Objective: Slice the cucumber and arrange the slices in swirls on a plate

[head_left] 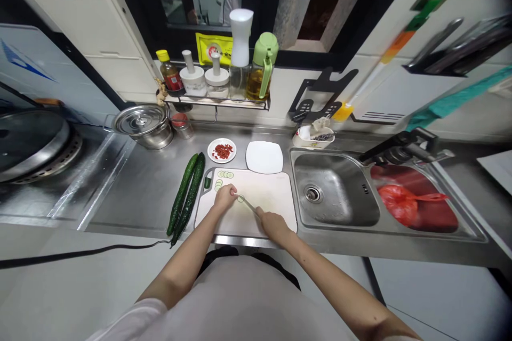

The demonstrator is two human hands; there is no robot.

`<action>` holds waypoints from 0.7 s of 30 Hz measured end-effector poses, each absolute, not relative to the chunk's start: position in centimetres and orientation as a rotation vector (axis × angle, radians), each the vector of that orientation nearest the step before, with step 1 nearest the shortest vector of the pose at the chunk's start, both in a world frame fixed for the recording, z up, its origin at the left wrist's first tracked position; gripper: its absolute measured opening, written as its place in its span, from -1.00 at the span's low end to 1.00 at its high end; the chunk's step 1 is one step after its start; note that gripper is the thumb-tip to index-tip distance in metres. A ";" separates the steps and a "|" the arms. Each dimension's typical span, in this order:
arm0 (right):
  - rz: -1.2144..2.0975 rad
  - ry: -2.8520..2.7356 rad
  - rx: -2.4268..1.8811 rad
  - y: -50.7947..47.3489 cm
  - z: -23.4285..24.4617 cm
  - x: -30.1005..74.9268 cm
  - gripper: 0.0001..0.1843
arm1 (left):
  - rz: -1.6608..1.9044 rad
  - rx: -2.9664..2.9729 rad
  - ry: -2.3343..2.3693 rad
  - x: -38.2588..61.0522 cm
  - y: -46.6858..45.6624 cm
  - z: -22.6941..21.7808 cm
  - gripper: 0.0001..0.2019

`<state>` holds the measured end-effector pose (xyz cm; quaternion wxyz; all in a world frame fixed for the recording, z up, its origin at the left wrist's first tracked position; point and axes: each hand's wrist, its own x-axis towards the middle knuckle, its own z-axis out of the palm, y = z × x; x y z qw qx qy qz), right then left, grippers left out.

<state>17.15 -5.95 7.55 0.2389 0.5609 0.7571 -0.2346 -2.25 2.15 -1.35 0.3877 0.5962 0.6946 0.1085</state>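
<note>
My right hand (274,225) is wrapped round the handle of a knife (251,206), whose blade slants up to the left over the white cutting board (264,226). By the blade's tip lies a thin cucumber slice (240,199). The fingers of my left hand (225,198) are drawn together, their tips at that slice's edge. More cucumber slices (226,174) form a short row at the board's upper left, with a few overlapping just below. A dark green cucumber end (207,183) rests by the board's handle slot. Two whole cucumbers (187,192) lie left of the board.
Behind the board stand a small plate of chopped red pieces (222,151) and a white square plate (264,156). The sink (340,186) is to the right, with a red plastic bag (400,204) in its second basin. A lidded steel pot (144,125) stands back left.
</note>
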 end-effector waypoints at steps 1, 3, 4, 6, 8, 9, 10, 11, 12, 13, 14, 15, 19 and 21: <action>-0.645 2.073 1.536 -5.9 7.6 17.2 -0.58 | 0.275 1.514 1.765 -2.2 2.2 -1.3 -0.88; -0.662 2.066 1.529 -5.8 7.7 17.2 -0.58 | 0.276 1.508 1.767 -2.2 2.2 -1.2 -0.87; -0.668 2.062 1.528 -5.8 7.8 17.3 -0.59 | 0.276 1.505 1.768 -2.2 2.2 -1.2 -0.87; -0.675 2.055 1.530 -5.8 7.8 17.4 -0.59 | 0.274 1.498 1.770 -2.2 2.2 -1.1 -0.87; -0.678 2.049 1.528 -5.7 7.9 17.4 -0.58 | 0.273 1.491 1.769 -2.2 2.1 -1.0 -0.88; -0.679 2.050 1.525 -5.7 7.9 17.4 -0.58 | 0.275 1.486 1.770 -2.2 2.1 -0.9 -0.88; -0.681 2.052 1.522 -5.7 7.8 17.3 -0.57 | 0.276 1.482 1.769 -2.2 2.1 -0.9 -0.88; -0.681 2.052 1.522 -5.7 7.8 17.3 -0.57 | 0.276 1.480 1.769 -2.2 2.1 -0.8 -0.88; -0.679 2.055 1.527 -5.8 7.8 17.2 -0.58 | 0.276 1.478 1.769 -2.2 2.1 -0.8 -0.87; -0.678 2.057 1.533 -5.8 7.7 17.1 -0.58 | 0.275 1.478 1.769 -2.2 2.1 -0.7 -0.87; -0.679 2.057 1.537 -5.9 7.6 17.1 -0.59 | 0.275 1.478 1.768 -2.2 2.1 -0.7 -0.87; -0.684 2.056 1.538 -5.9 7.6 17.1 -0.59 | 0.276 1.478 1.767 -2.2 2.1 -0.7 -0.87; -0.700 2.056 1.536 -6.2 7.5 17.5 -0.57 | 0.282 1.485 1.766 -2.2 2.1 -0.6 -0.87; -0.700 2.057 1.533 -6.3 7.6 17.7 -0.56 | 0.288 1.488 1.769 -2.1 2.1 -0.5 -0.87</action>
